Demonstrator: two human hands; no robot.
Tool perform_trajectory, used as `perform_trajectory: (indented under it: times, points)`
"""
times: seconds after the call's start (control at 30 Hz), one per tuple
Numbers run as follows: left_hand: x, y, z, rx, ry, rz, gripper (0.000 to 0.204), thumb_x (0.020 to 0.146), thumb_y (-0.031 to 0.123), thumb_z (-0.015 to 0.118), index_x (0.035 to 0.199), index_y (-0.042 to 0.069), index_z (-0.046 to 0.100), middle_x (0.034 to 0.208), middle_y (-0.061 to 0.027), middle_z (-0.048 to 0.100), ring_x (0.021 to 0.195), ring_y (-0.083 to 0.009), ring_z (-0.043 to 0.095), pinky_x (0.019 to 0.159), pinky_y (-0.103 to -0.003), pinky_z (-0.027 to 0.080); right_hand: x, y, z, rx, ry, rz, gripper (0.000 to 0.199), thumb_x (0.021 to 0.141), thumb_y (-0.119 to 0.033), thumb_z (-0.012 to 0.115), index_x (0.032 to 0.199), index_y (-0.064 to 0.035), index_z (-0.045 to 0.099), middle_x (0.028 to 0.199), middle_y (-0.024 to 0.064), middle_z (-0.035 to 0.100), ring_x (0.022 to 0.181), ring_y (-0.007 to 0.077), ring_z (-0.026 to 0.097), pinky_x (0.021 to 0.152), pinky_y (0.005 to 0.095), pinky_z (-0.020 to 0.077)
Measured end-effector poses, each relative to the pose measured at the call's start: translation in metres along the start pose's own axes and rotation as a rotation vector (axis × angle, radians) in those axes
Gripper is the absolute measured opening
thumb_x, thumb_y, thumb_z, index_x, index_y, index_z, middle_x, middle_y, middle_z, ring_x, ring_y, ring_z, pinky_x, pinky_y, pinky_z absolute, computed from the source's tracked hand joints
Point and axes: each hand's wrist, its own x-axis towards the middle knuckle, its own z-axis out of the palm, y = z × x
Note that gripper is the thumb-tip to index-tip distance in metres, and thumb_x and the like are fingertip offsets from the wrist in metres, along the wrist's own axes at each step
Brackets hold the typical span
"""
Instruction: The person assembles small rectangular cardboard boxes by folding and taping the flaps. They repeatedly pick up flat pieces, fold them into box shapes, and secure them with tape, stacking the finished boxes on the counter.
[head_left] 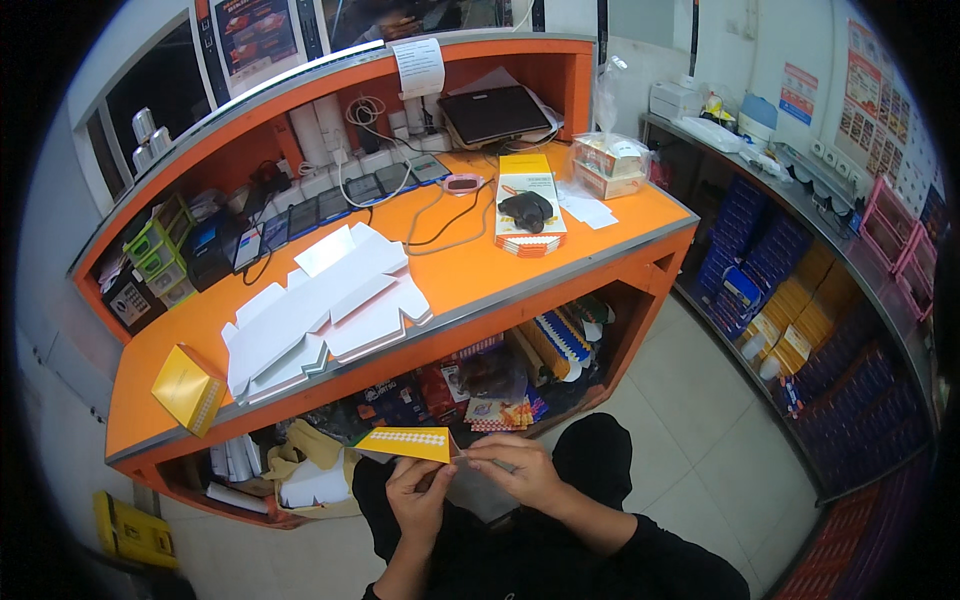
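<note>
Over my lap I hold a small yellow carton with a white checkered band along its side. My left hand is closed on its lower edge, thumb and fingers on either side. At the carton's right end my right hand pinches the flap edge; the fingertips partly hide that end. Beyond my hands, on the orange counter, lies a pile of flat white carton blanks. A folded yellow carton stands at the counter's left front edge.
Farther right are a stack of flat cartons with a black object on top, and a bagged box. Phones and cables line the back. Packed shelves sit under the counter; a rack stands right.
</note>
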Motion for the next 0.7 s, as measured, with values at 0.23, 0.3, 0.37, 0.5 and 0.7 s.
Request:
perform_trajectory:
  times: [0.23, 0.3, 0.37, 0.5, 0.7]
  points:
    - [0.001, 0.0, 0.003, -0.345, 0.081, -0.021, 0.024, 0.082, 0.001, 0.064, 0.103, -0.006, 0.056, 0.104, -0.0099, 0.055, 0.096, -0.0172, 0.058, 0.083, -0.027, 0.047, -0.005, 0.004, 0.008, -0.552, -0.105, -0.194, 0.057, 0.078, -0.02, 0.067, 0.131, -0.0227, 0.046, 0.135, 0.0194, 0.039, 0.12, 0.0372, 0.045, 0.098, 0.0412, 0.041]
    - [0.0, -0.004, 0.002, -0.49, 0.098, -0.182, 0.035, 0.084, 0.007, 0.064, 0.114, -0.003, 0.048, 0.107, -0.0093, 0.055, 0.096, -0.0162, 0.057, 0.089, -0.03, 0.044, -0.005, 0.007, 0.011, -0.463, -0.185, -0.192, 0.055, 0.079, -0.022, 0.066, 0.131, -0.023, 0.047, 0.138, 0.0185, 0.038, 0.12, 0.0371, 0.046, 0.097, 0.0414, 0.0415]
    - [0.0, -0.011, -0.001, -0.451, 0.125, -0.296, 0.034, 0.085, 0.006, 0.062, 0.114, -0.002, 0.048, 0.106, -0.0092, 0.056, 0.095, -0.0155, 0.057, 0.088, -0.029, 0.044, -0.004, 0.011, 0.008, -0.374, -0.288, -0.145, 0.052, 0.081, -0.024, 0.065, 0.13, -0.0229, 0.049, 0.138, 0.0174, 0.038, 0.119, 0.0364, 0.047, 0.096, 0.0415, 0.0421]
    - [-0.003, -0.032, -0.002, -0.514, 0.167, -0.374, 0.03, 0.087, 0.006, 0.059, 0.113, -0.002, 0.048, 0.104, -0.0093, 0.058, 0.095, -0.0153, 0.057, 0.087, -0.029, 0.045, 0.023, 0.028, -0.043, -0.268, -0.197, -0.111, 0.026, 0.085, -0.023, 0.061, 0.107, -0.0096, 0.065, 0.119, 0.0141, 0.057, 0.106, 0.0283, 0.057, 0.089, 0.0366, 0.0463]
    - [-0.001, -0.051, -0.002, -0.504, 0.16, -0.473, 0.028, 0.085, 0.004, 0.062, 0.111, -0.002, 0.051, 0.101, -0.0084, 0.06, 0.093, -0.0144, 0.058, 0.086, -0.027, 0.045, 0.186, 0.086, -0.235, -0.789, 0.736, -0.12, 0.018, 0.081, -0.012, 0.061, 0.095, -0.001, 0.059, 0.094, 0.0157, 0.061, 0.09, 0.0304, 0.058, 0.078, 0.0362, 0.044]
